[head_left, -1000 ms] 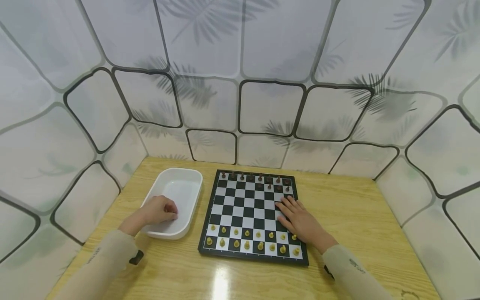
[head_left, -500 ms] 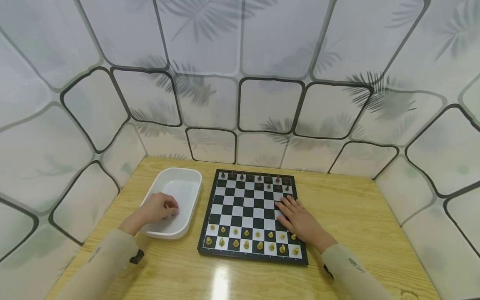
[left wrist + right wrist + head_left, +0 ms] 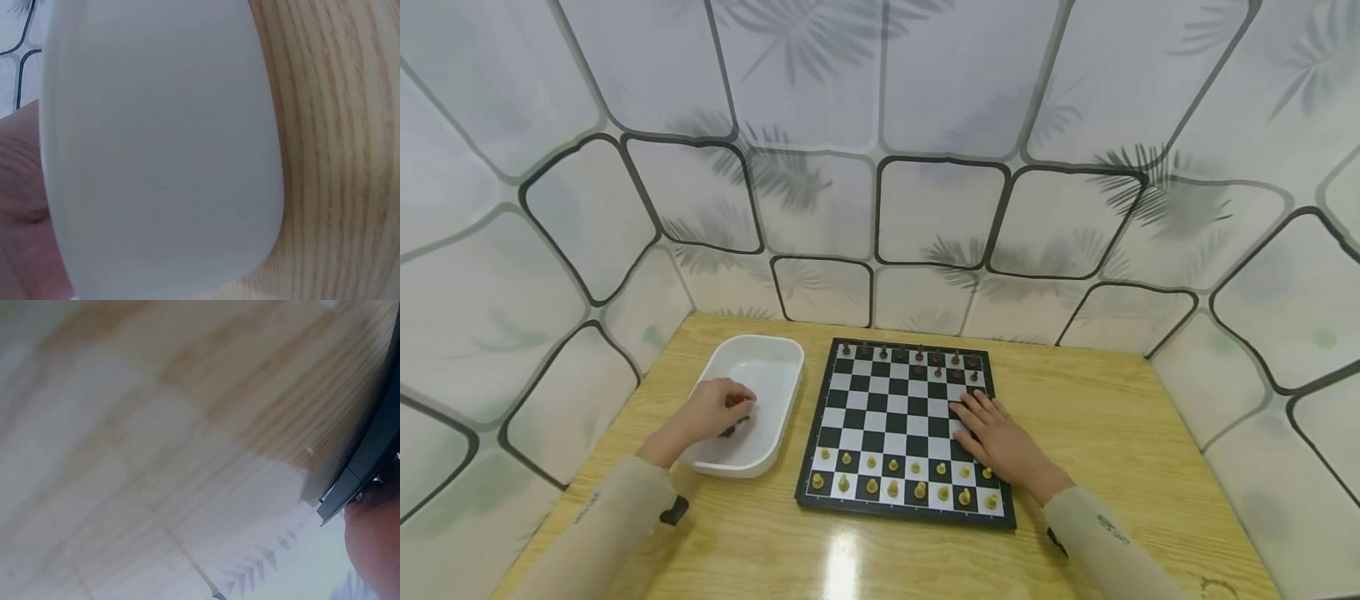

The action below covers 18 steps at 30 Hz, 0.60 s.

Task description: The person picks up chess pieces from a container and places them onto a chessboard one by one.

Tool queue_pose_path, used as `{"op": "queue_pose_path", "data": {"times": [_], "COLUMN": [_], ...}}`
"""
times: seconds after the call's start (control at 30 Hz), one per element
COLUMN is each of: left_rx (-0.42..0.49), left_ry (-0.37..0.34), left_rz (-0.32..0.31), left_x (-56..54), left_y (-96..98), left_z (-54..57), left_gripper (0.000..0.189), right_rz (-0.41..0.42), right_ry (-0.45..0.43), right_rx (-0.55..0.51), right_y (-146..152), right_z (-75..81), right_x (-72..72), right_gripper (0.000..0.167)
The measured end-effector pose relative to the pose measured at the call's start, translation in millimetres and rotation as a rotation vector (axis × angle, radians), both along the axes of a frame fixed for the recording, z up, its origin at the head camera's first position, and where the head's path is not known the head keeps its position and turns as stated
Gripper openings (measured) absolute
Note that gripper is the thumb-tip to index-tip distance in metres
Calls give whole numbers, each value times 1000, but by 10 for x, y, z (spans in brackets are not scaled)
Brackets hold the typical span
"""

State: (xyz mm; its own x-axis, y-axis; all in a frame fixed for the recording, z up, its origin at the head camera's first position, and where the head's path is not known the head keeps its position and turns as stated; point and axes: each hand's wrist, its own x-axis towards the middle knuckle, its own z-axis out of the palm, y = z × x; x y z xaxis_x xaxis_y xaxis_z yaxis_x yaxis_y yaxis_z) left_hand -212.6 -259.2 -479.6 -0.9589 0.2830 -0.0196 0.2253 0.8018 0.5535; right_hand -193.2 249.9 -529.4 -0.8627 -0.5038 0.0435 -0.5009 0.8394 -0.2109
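My left hand (image 3: 718, 408) is over the white plastic tray (image 3: 767, 375), its fingers and thumb bent together. Small dark red chess pieces (image 3: 730, 431) show in the tray just below the fingers; I cannot tell whether one is between the fingertips. My right hand (image 3: 1000, 442) lies flat with fingers spread on the right side of the black-and-white chessboard (image 3: 887, 408). Gold chess pieces (image 3: 893, 490) fill the two near rows. Dark red pieces (image 3: 920, 353) line the far row, with several more in front of them at the right. The left wrist view shows mainly the tray's outer wall (image 3: 169, 150).
Both the tray and the board rest on a light wooden table (image 3: 1090, 417). A patterned wall covering (image 3: 940, 217) encloses the table at the back and sides. The tray stands left of the board, with a narrow strip of table between them.
My left hand has risen slightly and shifted back within the tray, so dark pieces below it now show. The right hand and the pieces on the board have stayed put.
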Motion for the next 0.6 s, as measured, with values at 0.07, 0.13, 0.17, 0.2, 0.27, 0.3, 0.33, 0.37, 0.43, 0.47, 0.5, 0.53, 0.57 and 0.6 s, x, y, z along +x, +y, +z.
{"op": "queue_pose_path", "data": {"times": [0.07, 0.13, 0.17, 0.2, 0.27, 0.3, 0.33, 0.37, 0.43, 0.47, 0.5, 0.53, 0.57, 0.6], "left_rx": [-3, 3, 9, 16, 35, 45, 53, 60, 71, 78, 88, 97, 109, 128], "left_ry": [1, 0, 7, 12, 27, 36, 47, 57, 74, 86, 96, 106, 116, 124], "left_rz": [1, 16, 22, 35, 54, 61, 67, 70, 79, 82, 81, 86, 88, 88], "left_x": [-17, -25, -27, -29, -34, -37, -41, -47, -55, -59, -61, -64, -66, -66], "left_y": [-6, -6, -1, 5, 24, 39, 56, 73, 112, 133, 154, 177, 201, 225], "left_z": [15, 28, 39, 51, 75, 90, 105, 120, 149, 163, 177, 189, 203, 219], "left_gripper": [17, 16, 15, 15, 14, 14, 14, 14, 14, 15, 16, 16, 16, 16], "right_rz": [1, 2, 3, 4, 4, 4, 4, 4, 4, 3, 4, 4, 6, 6], "right_ry": [2, 2, 2, 0, -3, -3, -3, -3, -3, -4, -4, -4, -3, -4], "right_rx": [0, 2, 3, 3, 3, 2, 1, 0, -1, -2, -2, -1, 0, 0], "right_y": [-1, -1, -1, -1, -1, -1, -1, -2, -2, -3, -4, -4, -5, -5], "right_z": [11, 21, 23, 25, 29, 31, 33, 35, 37, 39, 40, 41, 43, 44], "right_x": [2, 5, 5, 5, 6, 8, 9, 10, 12, 13, 13, 13, 14, 13], "right_gripper": [60, 60, 61, 61, 61, 61, 61, 61, 61, 61, 61, 61, 61, 61]}}
